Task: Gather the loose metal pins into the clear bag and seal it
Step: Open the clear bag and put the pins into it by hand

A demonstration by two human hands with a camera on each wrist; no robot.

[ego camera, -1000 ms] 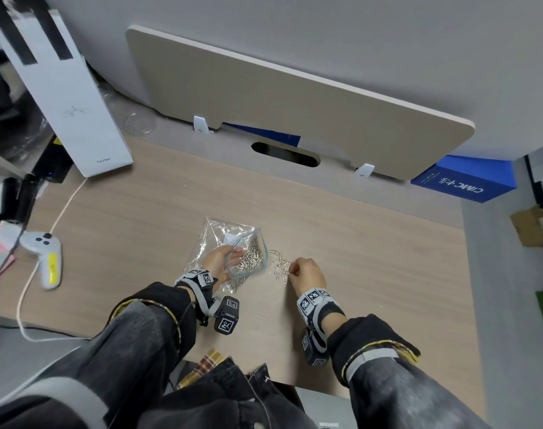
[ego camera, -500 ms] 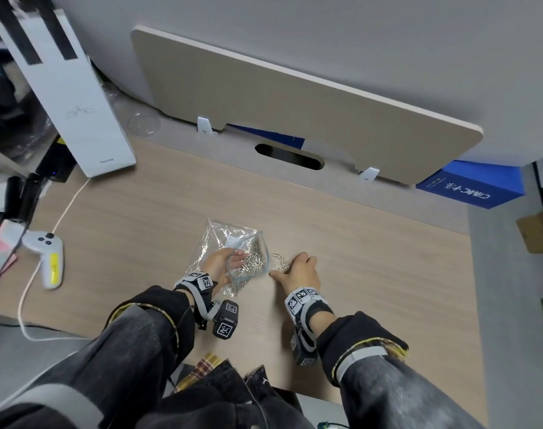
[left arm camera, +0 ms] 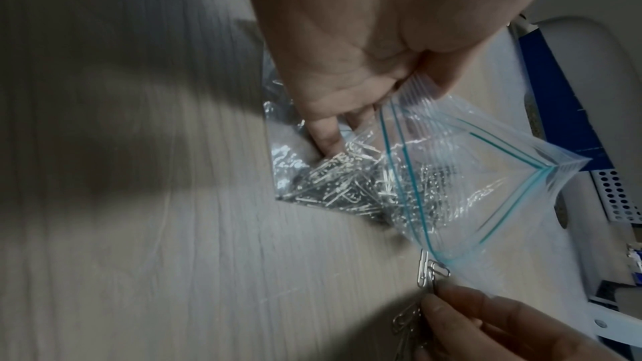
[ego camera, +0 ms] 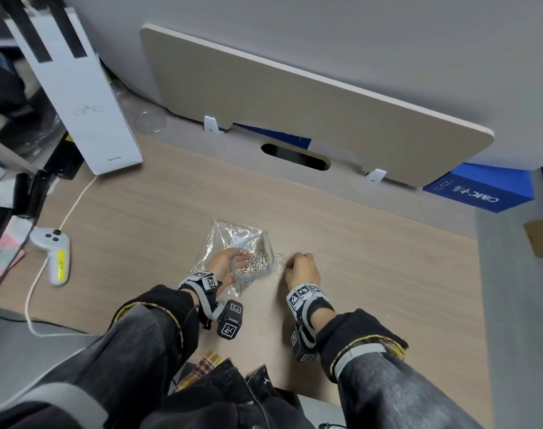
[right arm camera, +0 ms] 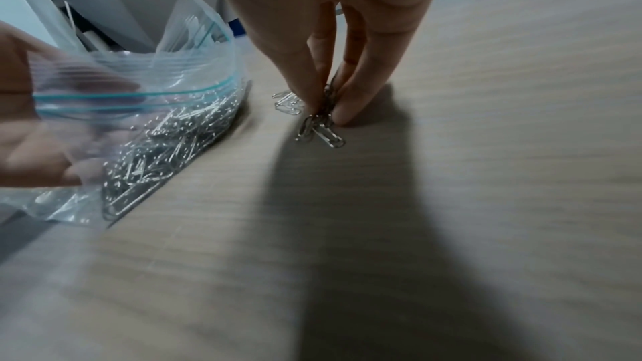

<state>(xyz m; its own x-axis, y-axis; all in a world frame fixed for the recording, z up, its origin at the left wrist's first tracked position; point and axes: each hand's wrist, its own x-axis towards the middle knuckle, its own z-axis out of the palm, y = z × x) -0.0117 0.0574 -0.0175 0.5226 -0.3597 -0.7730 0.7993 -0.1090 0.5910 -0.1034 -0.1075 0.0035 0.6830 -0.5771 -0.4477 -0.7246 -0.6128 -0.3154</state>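
A clear zip bag (ego camera: 233, 243) (left arm camera: 451, 169) (right arm camera: 139, 109) with a teal seal line lies on the wooden desk, its mouth held wide. Many metal pins (ego camera: 258, 261) (left arm camera: 347, 191) (right arm camera: 163, 153) are heaped inside. My left hand (ego camera: 225, 264) (left arm camera: 399, 87) pinches the upper lip of the bag's mouth, other fingers reaching inside. Just right of the mouth, my right hand (ego camera: 301, 267) (right arm camera: 324, 111) pinches a small bunch of loose pins (right arm camera: 321, 131) (left arm camera: 430, 271) against the desk. A few more loose pins (ego camera: 279, 258) (right arm camera: 286, 104) lie between hand and bag.
A white controller (ego camera: 52, 249) with its cable lies at the left edge. A tall white box (ego camera: 78, 88) stands at the back left. A beige board (ego camera: 295, 106) leans at the back, a blue box (ego camera: 477, 190) at the back right. The desk (ego camera: 387, 274) ends near my lap.
My right hand slid left across the desk toward the bag's mouth and closed its fingers on a bunch of loose pins. The left hand kept holding the bag open.
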